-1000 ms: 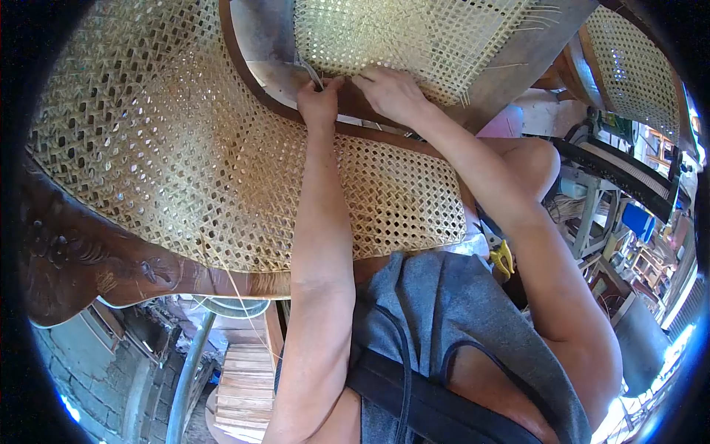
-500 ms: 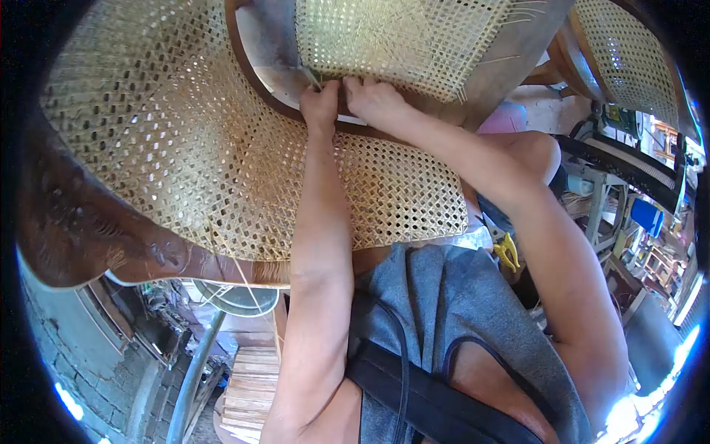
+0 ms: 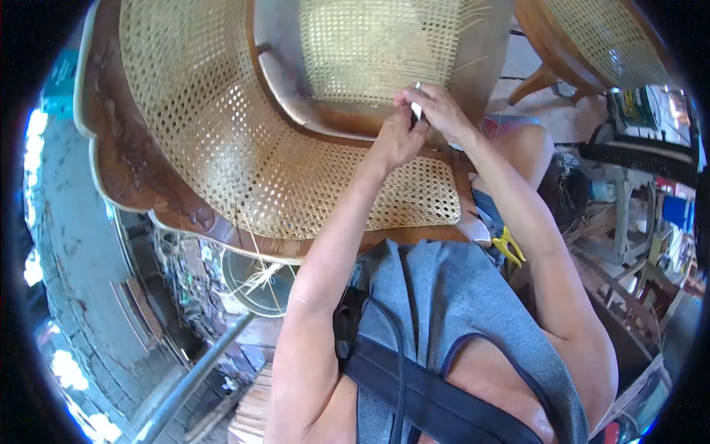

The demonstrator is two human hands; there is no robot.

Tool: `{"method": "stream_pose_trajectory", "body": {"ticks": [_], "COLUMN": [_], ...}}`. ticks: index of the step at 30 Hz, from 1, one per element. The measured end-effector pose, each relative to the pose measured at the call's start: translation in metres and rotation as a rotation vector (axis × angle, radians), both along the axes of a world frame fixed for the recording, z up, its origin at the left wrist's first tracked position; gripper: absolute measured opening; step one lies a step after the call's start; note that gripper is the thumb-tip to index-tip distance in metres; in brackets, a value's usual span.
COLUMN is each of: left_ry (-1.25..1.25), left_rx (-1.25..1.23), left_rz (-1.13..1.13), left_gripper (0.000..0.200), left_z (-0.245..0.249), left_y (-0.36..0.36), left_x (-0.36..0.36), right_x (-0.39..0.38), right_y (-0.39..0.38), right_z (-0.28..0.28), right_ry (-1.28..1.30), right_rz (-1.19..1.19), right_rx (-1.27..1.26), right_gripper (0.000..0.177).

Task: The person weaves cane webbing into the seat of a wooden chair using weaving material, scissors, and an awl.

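Observation:
My left hand (image 3: 403, 138) is closed around a small slim tool (image 3: 416, 111) with a pale upper part and a dark lower part; its exact kind is hard to make out. Fingers of my right hand (image 3: 442, 115) close across the tool's pale end. Both hands are above the front edge of a wooden chair's woven cane seat (image 3: 266, 185). Beyond them is a cane panel (image 3: 370, 55) in a wooden frame (image 3: 277, 81), with loose strand ends (image 3: 473, 18) sticking out along its right side.
A carved wooden rail (image 3: 140, 166) borders the cane on the left. A second cane chair (image 3: 584, 44) stands at upper right. Yellow-handled pliers (image 3: 508, 246) lie by my lap. Below the seat, a round container (image 3: 248, 285) has pale strands over it, beside a metal pipe (image 3: 192, 385).
Both hands have drawn back from the panel's lower edge, toward me and to the right, and come together around the tool. The view has shifted, showing more of the chair's left side.

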State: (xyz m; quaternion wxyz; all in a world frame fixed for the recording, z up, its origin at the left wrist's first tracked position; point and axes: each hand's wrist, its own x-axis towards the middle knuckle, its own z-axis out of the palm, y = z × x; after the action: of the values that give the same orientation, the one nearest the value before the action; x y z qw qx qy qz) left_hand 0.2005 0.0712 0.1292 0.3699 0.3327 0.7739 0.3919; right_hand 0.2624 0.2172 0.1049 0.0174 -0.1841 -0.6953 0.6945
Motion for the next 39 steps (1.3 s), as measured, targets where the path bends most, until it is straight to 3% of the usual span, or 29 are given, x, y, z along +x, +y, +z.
{"method": "stream_pose_trajectory", "body": {"ticks": [2,4,6,8,10,12,13,15,16,18,20,22,23,33,36,38,39], "left_ry": [-0.113,-0.518,-0.549,-0.611,-0.603,-0.436,-0.421,-0.393,-0.366,-0.439,-0.515,-0.336,-0.437,-0.366,-0.387,-0.385,-0.455], "left_rx": [0.073,0.320,0.357,0.399,0.377,0.267,0.283,0.218,0.164,0.147,0.125,-0.075,-0.016,-0.078,-0.084,-0.037,-0.019], "left_rz": [-0.132,0.122,0.169,0.235,0.216,0.181,0.160,0.149,0.134,0.112,0.091,-0.085,-0.081,-0.018,-0.018,-0.097,-0.096], "left_gripper": [0.036,0.029,0.027,0.032,0.038,0.041,0.037,0.031,0.026,0.022,0.019,0.020,0.020,0.019,0.018,0.018,0.017], "left_z": [0.012,0.016,0.024,0.049,0.066,0.076,0.076,0.088,0.093,0.083,0.085,0.093,0.090,0.111,0.116,0.118,0.127], "left_y": [0.007,-0.001,-0.001,0.002,0.007,0.009,0.010,0.009,0.008,-0.002,-0.016,-0.027,-0.031,-0.044,-0.042,-0.037,-0.031], "left_x": [0.013,0.013,0.015,0.024,0.030,0.035,0.037,0.038,0.037,0.024,0.008,-0.006,-0.009,-0.042,-0.049,-0.055,-0.050], "right_x": [0.019,0.038,0.059,0.078,0.087,0.091,0.090,0.081,0.082,0.093,0.099,0.100,0.100,0.097,0.106,0.117,0.120], "right_y": [0.023,0.048,0.054,0.045,0.018,0.013,0.012,0.016,0.022,0.046,0.089,0.105,0.110,0.130,0.147,0.154,0.157], "right_z": [0.008,0.041,0.065,0.077,0.092,0.082,0.071,0.050,0.062,0.093,0.091,0.091,0.092,0.098,0.099,0.117,0.125], "right_ry": [0.071,0.289,0.253,-0.077,-0.091,0.111,0.111,0.385,0.391,0.155,0.128,0.122,0.116,0.185,0.281,0.191,0.184], "right_rz": [-0.080,-0.502,-0.660,-0.170,-0.079,-0.077,-0.079,-0.232,-0.234,-0.454,-0.547,-0.536,-0.523,-0.578,-0.710,-0.805,-0.830], "right_rx": [0.092,-0.577,-0.447,-0.193,-0.170,0.104,0.099,0.328,0.325,0.602,0.580,0.621,0.664,0.668,0.593,0.320,0.383], "right_gripper": [0.046,0.039,0.034,0.032,0.024,0.023,0.023,0.024,0.024,0.025,0.028,0.029,0.030,0.027,0.025,0.026,0.027]}}
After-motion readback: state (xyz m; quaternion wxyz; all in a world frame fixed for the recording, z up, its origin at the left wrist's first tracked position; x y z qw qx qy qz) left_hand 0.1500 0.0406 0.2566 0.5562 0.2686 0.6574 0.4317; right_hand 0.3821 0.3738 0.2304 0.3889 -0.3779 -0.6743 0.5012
